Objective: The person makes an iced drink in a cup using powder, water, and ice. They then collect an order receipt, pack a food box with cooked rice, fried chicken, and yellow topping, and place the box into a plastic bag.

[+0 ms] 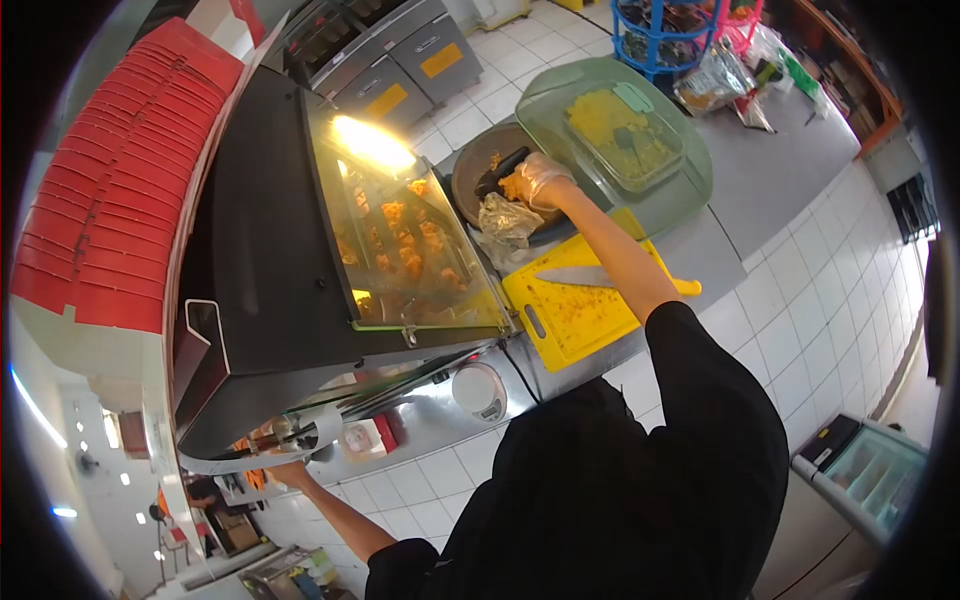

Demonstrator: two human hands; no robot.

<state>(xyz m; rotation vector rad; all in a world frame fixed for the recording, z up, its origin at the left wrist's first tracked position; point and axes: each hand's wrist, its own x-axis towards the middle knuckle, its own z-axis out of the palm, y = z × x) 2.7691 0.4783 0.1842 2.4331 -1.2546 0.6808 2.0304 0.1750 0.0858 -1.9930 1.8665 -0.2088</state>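
My right hand (545,182), in a clear plastic glove, has its fingers closed around an orange fried piece (513,187) over a round stone bowl (466,180). Beside that piece a black pestle (500,172) lies in the bowl. Crumpled clear plastic (508,220) rests at the bowl's near side. Under my right forearm, a knife (575,277) lies on a yellow cutting board (575,325) marked with crumbs. My bare left hand (287,473) is far to the lower left, by the lower edge of the display case; its fingers are too small and partly hidden to make out.
A lit glass case (395,240) holds several fried pieces. Behind the bowl sits a green lidded tub (690,165) with yellow contents. A white scale (480,390) stands near the case. Blue baskets (655,45) and a silver packet (712,80) are at the counter's far end.
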